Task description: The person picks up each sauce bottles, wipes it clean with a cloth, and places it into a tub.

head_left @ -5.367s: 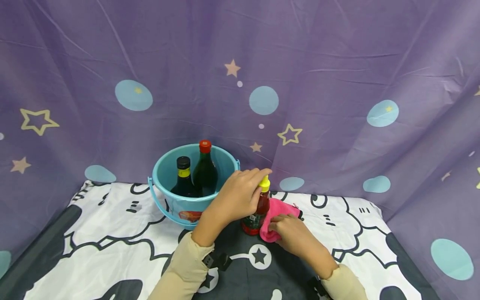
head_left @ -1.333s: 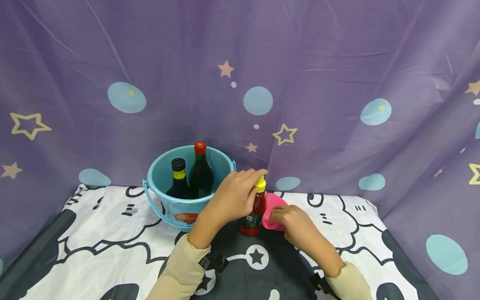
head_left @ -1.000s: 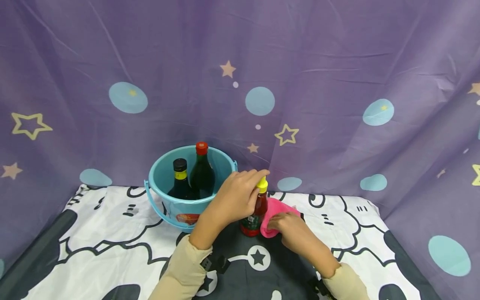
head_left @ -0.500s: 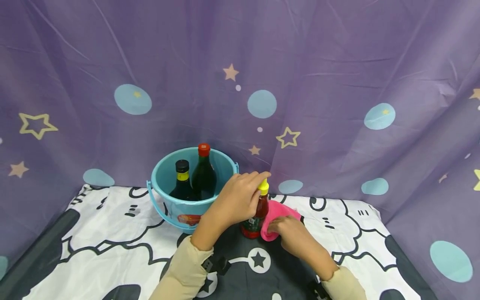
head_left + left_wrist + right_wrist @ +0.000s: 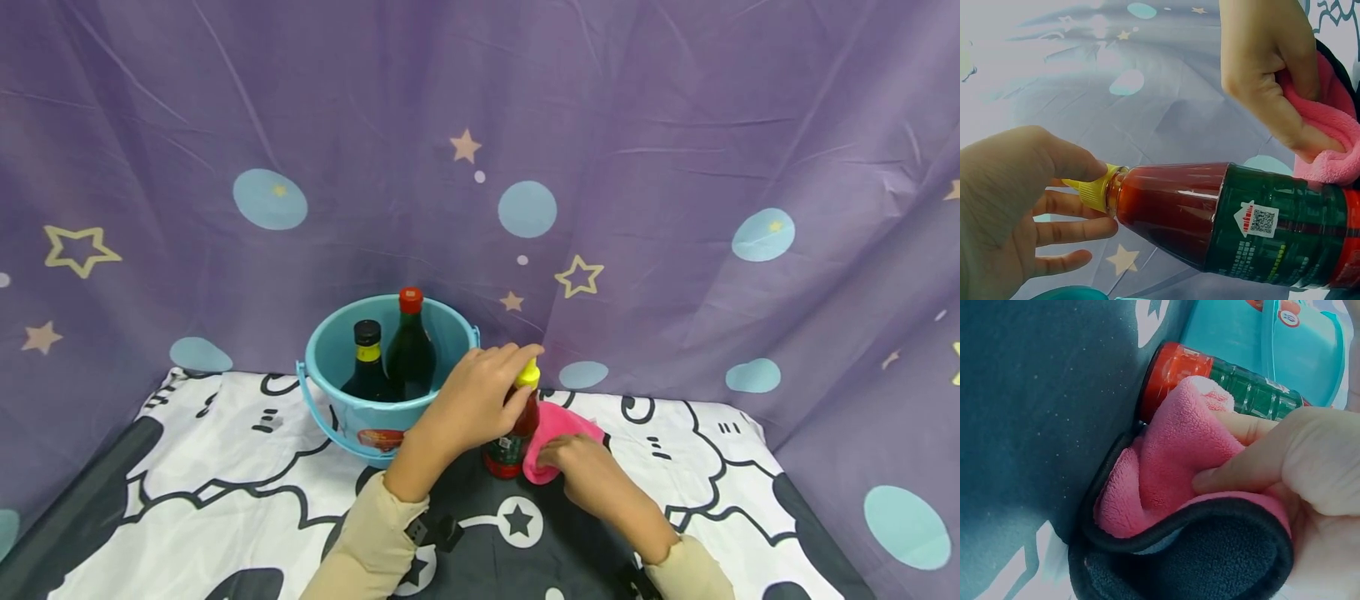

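Observation:
A bottle of dark red sauce [image 5: 1172,212] with a green label and a yellow cap [image 5: 1092,190] stands upright on the patterned cloth. My left hand [image 5: 474,398] holds it by the cap, thumb and index finger pinching, while the other fingers spread loosely behind the neck. On the bottle's right side, my right hand [image 5: 587,473] pinches a pink cloth [image 5: 1194,447] with a black edge and dark underside. In the right wrist view, a fold of that cloth overlaps the lower label near the base.
Close on the left stands a light blue bucket [image 5: 352,421] with its handle hanging at the front. Inside are a black-capped bottle [image 5: 367,379] and a green bottle [image 5: 411,358] with a red cap. A purple curtain [image 5: 645,317] hangs behind.
The right hand and pink cloth have slid down along the bottle's side since 1.3 seconds ago, and more cloth shows. The left hand keeps its hold on the cap; the bucket stays put.

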The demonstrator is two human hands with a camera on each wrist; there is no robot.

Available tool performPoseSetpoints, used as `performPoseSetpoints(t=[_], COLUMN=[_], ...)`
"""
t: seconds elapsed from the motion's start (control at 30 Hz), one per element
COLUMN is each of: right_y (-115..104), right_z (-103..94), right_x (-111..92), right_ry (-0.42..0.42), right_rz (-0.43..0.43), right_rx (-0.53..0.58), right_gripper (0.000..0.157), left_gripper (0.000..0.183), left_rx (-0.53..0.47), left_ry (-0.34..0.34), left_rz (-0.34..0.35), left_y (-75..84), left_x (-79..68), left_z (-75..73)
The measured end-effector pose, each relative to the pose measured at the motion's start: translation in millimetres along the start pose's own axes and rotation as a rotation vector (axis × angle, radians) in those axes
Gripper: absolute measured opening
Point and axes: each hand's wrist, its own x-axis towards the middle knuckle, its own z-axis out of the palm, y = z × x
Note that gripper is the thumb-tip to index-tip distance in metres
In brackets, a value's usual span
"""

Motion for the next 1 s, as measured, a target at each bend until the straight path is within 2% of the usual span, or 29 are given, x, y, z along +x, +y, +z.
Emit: performPoseSetpoints(t=[0.17, 0.37, 0.7, 1.0], right_y=[0.2, 0.3, 1.2, 2.8], right_z=[-0.8, 0.1, 3.5, 1.2], right_x=[0.3, -0.4, -0.3, -0.4], right_ry=[0.006, -0.019, 0.034, 0.025], right_rz=[-0.002, 0.01, -0.031, -0.037], right_rx=[0.006, 0.037, 0.069, 0.084], right_gripper=[0.042, 0.043, 0.032, 0.03], left_gripper=[0.046, 0.046, 0.043, 0.041], left_rx=[0.02, 0.039, 0.052, 0.064], left_ry=[0.018, 0.009, 0.051, 0.072], left_rz=[-0.022, -0.06, -0.032, -0.016], left_y=[0.9, 4.2, 3.2, 2.9], left_x=[1.0, -0.4, 0.2, 1.5], left_z=[1.5, 0.3, 4.4, 7.8])
